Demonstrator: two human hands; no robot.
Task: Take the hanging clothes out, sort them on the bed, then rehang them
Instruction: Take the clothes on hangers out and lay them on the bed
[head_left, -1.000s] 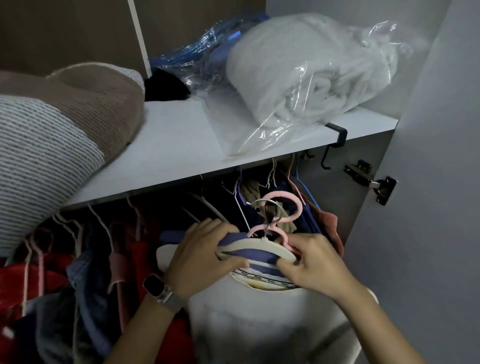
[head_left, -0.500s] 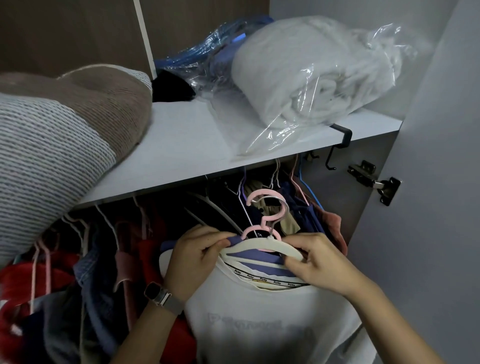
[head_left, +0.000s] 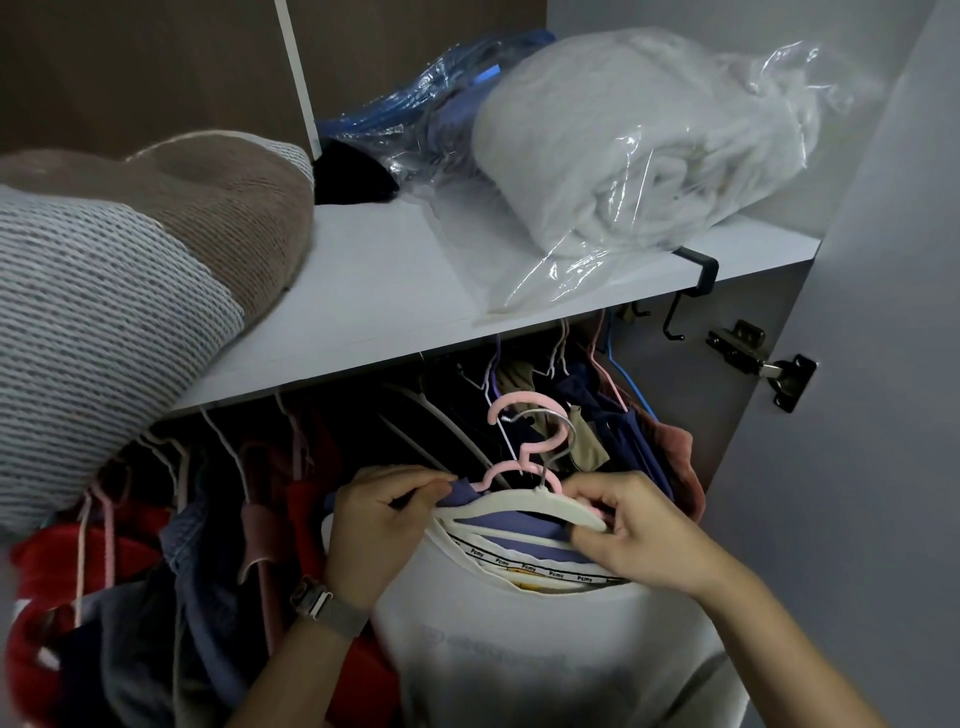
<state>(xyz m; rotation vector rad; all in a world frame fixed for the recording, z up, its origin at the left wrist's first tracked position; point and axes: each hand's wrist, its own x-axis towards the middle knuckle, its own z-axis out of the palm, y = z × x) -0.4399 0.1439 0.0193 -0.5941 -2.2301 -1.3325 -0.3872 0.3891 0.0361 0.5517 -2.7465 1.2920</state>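
Nearest you hangs a white tee (head_left: 545, 649), its collar stretched over a cream hanger (head_left: 519, 506). Your left hand (head_left: 382, 530), with a watch (head_left: 324, 608) on its wrist, pinches the hanger's left end together with a fold of blue cloth (head_left: 462, 491). Your right hand (head_left: 641, 538) curls round the hanger's right end, thumb and fingertips (head_left: 584, 491) closed on it. Inside the collar you can see a blue garment (head_left: 519, 525) and a printed neck tape.

Just behind the cream hanger sits a pink hanger (head_left: 524, 441), its hook raised beside the cream one's metal hook (head_left: 550, 421). Neither hook shows contact with a rail; the rail itself is hidden under the shelf.

Behind and to your left, dark, red and blue clothes (head_left: 156, 597) hang packed together on thin hangers. To the right, a hinge (head_left: 769, 366) is fixed to the door.

Above them runs a white shelf (head_left: 374, 291) with a black hook (head_left: 696, 291) clipped on its front edge. On it lie 1 knit bundle (head_left: 130, 291) at the left, a white blanket in clear plastic (head_left: 639, 156) at the right, and a blue bag (head_left: 431, 114) behind.
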